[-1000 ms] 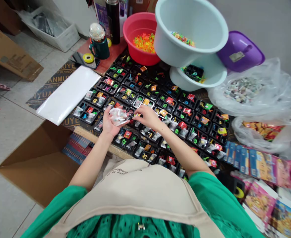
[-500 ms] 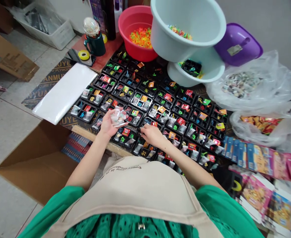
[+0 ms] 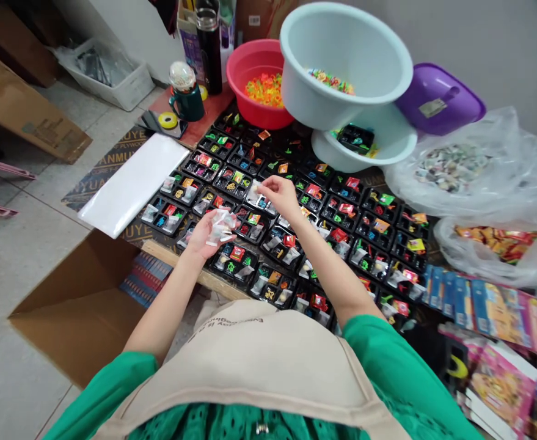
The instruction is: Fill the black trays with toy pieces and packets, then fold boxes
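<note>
My left hand [image 3: 205, 234] is cupped palm up around several small white-and-clear packets [image 3: 222, 226], above the front rows of trays. Farther out, my right hand [image 3: 279, 194] pinches one small white packet [image 3: 254, 190] between thumb and fingertips, over a black compartment tray [image 3: 264, 206]. Many such black trays stand in rows on the table, with small coloured plastic pieces, printed sachets and white packets in their compartments. A front tray [image 3: 234, 264] close to my left hand holds a red sachet, a green piece and pale packets.
Behind the trays stand a red basin [image 3: 236, 79], stacked pale blue basins [image 3: 291, 76] and a purple basin [image 3: 456, 101]. Plastic bags [image 3: 515, 140] and printed boxes [image 3: 483, 305] lie at right. A white sheet stack [image 3: 133, 183] and an open carton [image 3: 57, 299] are at left.
My right hand has moved from a nearer tray to one farther back, with a white packet at its fingertips. My left hand still holds its packets. The view has tilted slightly upward.
</note>
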Motion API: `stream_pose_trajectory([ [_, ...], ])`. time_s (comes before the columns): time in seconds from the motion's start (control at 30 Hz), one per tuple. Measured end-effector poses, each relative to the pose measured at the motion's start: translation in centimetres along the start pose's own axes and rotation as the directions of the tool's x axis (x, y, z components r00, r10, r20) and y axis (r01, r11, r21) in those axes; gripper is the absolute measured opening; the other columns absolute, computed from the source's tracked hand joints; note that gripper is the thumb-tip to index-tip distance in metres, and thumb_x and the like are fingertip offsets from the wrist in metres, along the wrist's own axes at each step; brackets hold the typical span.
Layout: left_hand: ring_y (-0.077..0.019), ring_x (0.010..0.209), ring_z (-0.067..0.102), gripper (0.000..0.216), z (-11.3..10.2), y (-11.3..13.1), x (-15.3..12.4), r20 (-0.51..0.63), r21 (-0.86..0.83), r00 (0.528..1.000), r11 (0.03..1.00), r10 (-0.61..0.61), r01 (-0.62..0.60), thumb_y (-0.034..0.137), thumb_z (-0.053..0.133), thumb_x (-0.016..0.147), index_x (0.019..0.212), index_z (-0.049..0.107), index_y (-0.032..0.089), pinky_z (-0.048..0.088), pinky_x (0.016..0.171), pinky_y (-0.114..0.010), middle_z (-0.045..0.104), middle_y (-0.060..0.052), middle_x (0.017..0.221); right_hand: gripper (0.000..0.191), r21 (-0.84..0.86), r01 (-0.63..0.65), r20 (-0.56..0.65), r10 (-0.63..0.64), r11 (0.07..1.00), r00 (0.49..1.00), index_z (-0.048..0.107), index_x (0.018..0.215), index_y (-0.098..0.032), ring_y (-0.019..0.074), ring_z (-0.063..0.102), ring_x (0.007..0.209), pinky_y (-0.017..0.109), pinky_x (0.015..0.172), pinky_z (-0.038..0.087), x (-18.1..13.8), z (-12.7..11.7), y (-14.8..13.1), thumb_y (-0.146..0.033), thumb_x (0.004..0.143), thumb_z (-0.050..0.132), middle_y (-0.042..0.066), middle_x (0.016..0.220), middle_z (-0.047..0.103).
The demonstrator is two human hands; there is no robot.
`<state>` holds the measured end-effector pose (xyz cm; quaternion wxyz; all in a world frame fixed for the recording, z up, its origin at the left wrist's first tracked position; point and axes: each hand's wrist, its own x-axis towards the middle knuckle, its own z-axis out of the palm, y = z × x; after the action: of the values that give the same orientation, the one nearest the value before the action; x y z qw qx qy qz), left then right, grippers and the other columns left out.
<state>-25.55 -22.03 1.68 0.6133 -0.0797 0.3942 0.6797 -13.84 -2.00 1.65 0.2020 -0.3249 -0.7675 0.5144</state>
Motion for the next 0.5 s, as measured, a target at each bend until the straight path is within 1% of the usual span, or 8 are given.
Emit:
stream_pose_trajectory([
  [0.07,-0.0239,0.087,0.074,0.029,0.2,0.4,-0.1,-0.008,0.008,1.000,1.000,0.012,-0.012,0.029,0.045,0.094,0.111,0.063,0.014,0.062,0.060,-0.033,0.073,-0.010,0.097,0.008,-0.132,-0.012,-0.054,0.005,0.991,0.999,0.061,0.074,-0.018,0.0136,0.058,0.064,0.026,0.065,0.044,3.0,1.7,0.3,-0.022,0.081,0.062,0.001,0.071,0.065],
  [0.13,-0.0250,0.087,0.074,0.031,0.3,0.8,-0.2,-0.008,0.009,1.000,1.000,0.019,-0.019,0.028,0.045,0.093,0.114,0.062,0.013,0.063,0.060,-0.035,0.073,-0.011,0.097,0.008,-0.318,-0.016,-0.061,-0.003,0.948,0.998,0.064,0.074,-0.017,0.0160,0.060,0.073,0.028,0.073,0.045,4.6,3.2,0.6,-0.018,0.081,0.061,0.002,0.076,0.066],
  [0.2,-0.0259,0.087,0.074,0.033,0.1,1.3,-0.3,-0.004,0.006,1.000,1.000,0.025,-0.024,0.025,0.045,0.091,0.118,0.061,0.013,0.063,0.059,-0.036,0.073,-0.011,0.098,0.009,-0.480,-0.028,-0.048,0.006,0.877,0.999,0.068,0.078,-0.017,0.0194,0.062,0.084,0.031,0.080,0.045,5.0,4.2,0.8,-0.018,0.083,0.061,0.005,0.085,0.067],
  [0.27,-0.0263,0.085,0.074,0.034,-0.2,1.5,-0.3,-0.001,0.003,0.999,0.999,0.032,-0.032,0.023,0.046,0.089,0.118,0.060,0.012,0.063,0.055,-0.035,0.073,-0.012,0.097,0.011,-0.574,-0.014,-0.043,-0.013,0.819,0.999,0.071,0.087,-0.016,0.0229,0.061,0.095,0.033,0.085,0.045,4.4,4.6,0.5,-0.023,0.085,0.062,0.010,0.098,0.066],
  [0.33,-0.0265,0.082,0.075,0.031,-0.5,1.5,0.0,0.015,0.014,1.000,1.000,0.025,-0.025,0.023,0.048,0.088,0.114,0.062,0.012,0.061,0.049,-0.033,0.074,-0.012,0.095,0.023,-0.564,0.061,-0.017,-0.086,0.823,0.996,0.071,0.101,-0.015,0.0241,0.059,0.100,0.034,0.088,0.045,3.4,4.6,-0.3,-0.031,0.086,0.065,0.012,0.107,0.064],
  [0.37,-0.0266,0.080,0.075,0.029,-0.5,1.4,0.3,0.033,0.029,0.999,1.000,0.007,-0.008,0.022,0.049,0.088,0.112,0.063,0.012,0.059,0.046,-0.031,0.074,-0.012,0.094,0.028,-0.518,0.120,0.027,-0.124,0.847,0.992,0.071,0.107,-0.016,0.0233,0.059,0.099,0.033,0.087,0.045,2.9,4.5,-0.9,-0.035,0.087,0.065,0.012,0.108,0.064],
  [0.43,-0.0268,0.076,0.075,0.028,-0.4,1.0,0.9,0.083,0.076,0.994,0.995,-0.072,0.066,0.022,0.052,0.087,0.110,0.064,0.011,0.056,0.042,-0.028,0.074,-0.012,0.091,0.031,-0.364,0.226,0.203,-0.159,0.903,0.966,0.071,0.108,-0.017,0.0189,0.059,0.091,0.030,0.081,0.045,2.0,4.4,-2.4,-0.039,0.088,0.065,0.009,0.102,0.066],
  [0.5,-0.0277,0.072,0.075,0.030,-0.2,0.4,1.5,0.135,0.131,0.974,0.978,-0.180,0.162,0.021,0.053,0.086,0.111,0.065,0.010,0.054,0.040,-0.028,0.075,-0.014,0.088,0.027,-0.214,0.247,0.453,-0.128,0.945,0.882,0.074,0.098,-0.017,0.0133,0.058,0.074,0.025,0.070,0.043,1.5,4.4,-3.7,-0.039,0.087,0.065,0.004,0.089,0.069],
])
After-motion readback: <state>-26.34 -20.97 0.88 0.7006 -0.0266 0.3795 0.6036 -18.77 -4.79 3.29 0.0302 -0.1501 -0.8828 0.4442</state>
